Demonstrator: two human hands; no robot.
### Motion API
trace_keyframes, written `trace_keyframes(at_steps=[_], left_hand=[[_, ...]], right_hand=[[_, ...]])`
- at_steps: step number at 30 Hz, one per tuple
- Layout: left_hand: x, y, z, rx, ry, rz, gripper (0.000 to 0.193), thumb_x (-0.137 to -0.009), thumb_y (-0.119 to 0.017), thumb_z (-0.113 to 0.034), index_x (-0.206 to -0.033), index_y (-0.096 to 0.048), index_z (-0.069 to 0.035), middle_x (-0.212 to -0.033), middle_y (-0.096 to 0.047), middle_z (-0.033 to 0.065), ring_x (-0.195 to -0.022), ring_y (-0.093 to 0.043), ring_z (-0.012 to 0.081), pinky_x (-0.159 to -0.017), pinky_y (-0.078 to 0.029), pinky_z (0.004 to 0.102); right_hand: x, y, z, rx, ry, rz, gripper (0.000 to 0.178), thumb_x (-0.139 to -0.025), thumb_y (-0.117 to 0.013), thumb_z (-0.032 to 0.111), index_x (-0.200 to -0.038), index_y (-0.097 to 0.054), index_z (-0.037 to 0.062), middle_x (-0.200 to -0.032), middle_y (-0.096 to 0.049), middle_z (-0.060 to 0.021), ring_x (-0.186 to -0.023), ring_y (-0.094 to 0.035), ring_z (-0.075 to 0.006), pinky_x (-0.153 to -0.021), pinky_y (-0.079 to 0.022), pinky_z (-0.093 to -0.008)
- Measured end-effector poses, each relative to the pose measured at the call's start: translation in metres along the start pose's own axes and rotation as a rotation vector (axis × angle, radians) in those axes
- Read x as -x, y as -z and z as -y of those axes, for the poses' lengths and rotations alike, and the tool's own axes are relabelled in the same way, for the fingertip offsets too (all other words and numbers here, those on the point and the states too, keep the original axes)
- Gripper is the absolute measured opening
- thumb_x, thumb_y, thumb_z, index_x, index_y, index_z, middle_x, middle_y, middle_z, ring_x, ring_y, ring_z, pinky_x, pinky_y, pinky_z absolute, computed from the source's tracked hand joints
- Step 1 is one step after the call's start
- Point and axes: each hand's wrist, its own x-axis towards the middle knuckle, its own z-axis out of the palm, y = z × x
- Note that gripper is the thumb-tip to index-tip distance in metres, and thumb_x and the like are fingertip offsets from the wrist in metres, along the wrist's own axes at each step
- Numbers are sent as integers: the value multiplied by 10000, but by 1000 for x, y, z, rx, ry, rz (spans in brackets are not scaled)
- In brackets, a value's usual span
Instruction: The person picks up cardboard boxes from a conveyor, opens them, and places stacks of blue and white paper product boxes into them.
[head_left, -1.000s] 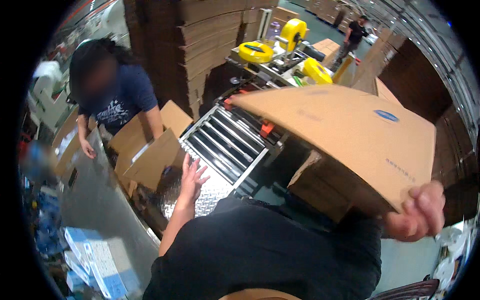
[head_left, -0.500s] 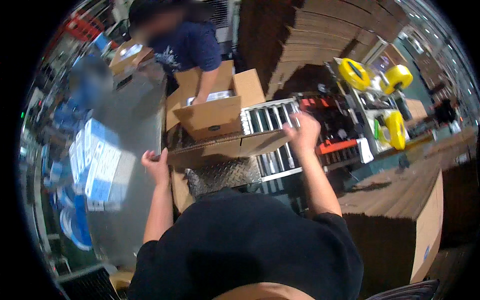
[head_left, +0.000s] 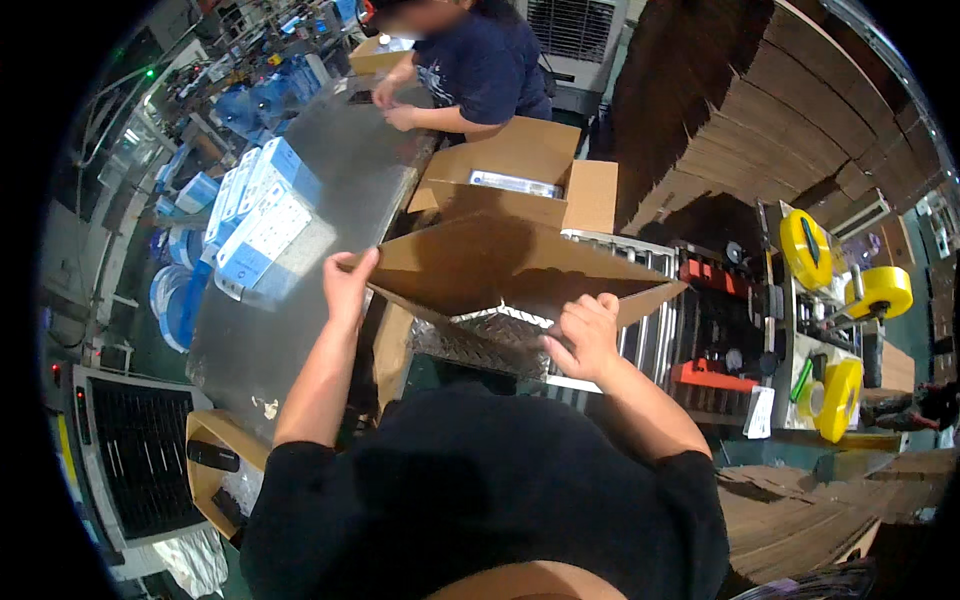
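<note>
A brown cardboard box (head_left: 440,255) is partly unfolded between my hands, its walls spread into a narrow diamond with a gap through the middle. My left hand (head_left: 348,285) pinches its left corner, thumb on the cardboard. My right hand (head_left: 588,335) is closed on the near wall, right of the middle. Under the gap shows a diamond-plate metal surface (head_left: 480,345). Just beyond stands another open carton (head_left: 520,150) with a white-and-blue package (head_left: 515,183) inside and one flap folded out to the right.
A co-worker (head_left: 480,70) stands at the far side, hands over the grey table (head_left: 340,190). Blue-and-white packs (head_left: 265,235) lie there. Rollers (head_left: 650,340) lead right to a red-and-black machine (head_left: 715,375) and yellow tape rolls (head_left: 805,250). Flat cardboard stacks (head_left: 770,120) rise behind.
The box in my hands has gone from nearly flat to spread apart. My right hand has come inward to the near wall. The co-worker's arm has left the other carton.
</note>
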Motion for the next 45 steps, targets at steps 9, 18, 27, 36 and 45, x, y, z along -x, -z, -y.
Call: trace_keyframes(at_steps=[9, 18, 27, 36, 45], left_hand=[[124, -38, -17, -854, -738, 1456, 797, -743, -694, -372, -1363, -397, 31, -1417, -386, 263, -1323, -375, 369, -1082, -329, 404], [146, -95, 8, -728, -977, 695, 712, -723, -760, -278, -1352, -455, -143, -1436, -340, 164, -1371, -268, 385, -1104, -260, 498], [50, -68, 68, -885, -663, 598, 435, -821, -542, -258, -1180, -507, -16, -1212, -517, 205, -1146, -483, 369, -989, -373, 486], [-12, -6, 139, 594, 639, 677, 756, -910, -407, -629, -1441, -343, -93, -1425, -413, 109, -1241, -469, 268, -1007, -403, 428], [-29, -21, 136, 234, 669, 850, 841, -876, -354, -725, -1482, -284, -147, -1430, -409, 122, -1274, -408, 284, -1060, -270, 445]], right_hand=[[57, -91, -25, -271, 271, 622, 262, -790, -653, 354, -743, -646, 96, -798, -625, -90, -798, -560, -278, -793, -390, -405], [52, 24, -87, 370, -300, 518, 727, -821, -630, 514, -1339, -418, 49, -1359, -469, -118, -1310, -385, -280, -1108, -209, -522], [129, -114, -144, -187, -1039, -233, 620, -858, -636, 353, -1313, -449, -24, -1345, -460, -263, -1286, -417, -384, -1094, -284, -445], [183, -68, -108, -1117, -1292, 10, 718, -806, -701, 179, -1417, -352, 38, -1294, -536, -167, -1145, -560, -274, -962, -458, -383], [14, -111, -20, -961, -688, 349, 548, -854, -684, 230, -1335, -491, 54, -1275, -561, -94, -1146, -532, -194, -995, -396, -341]])
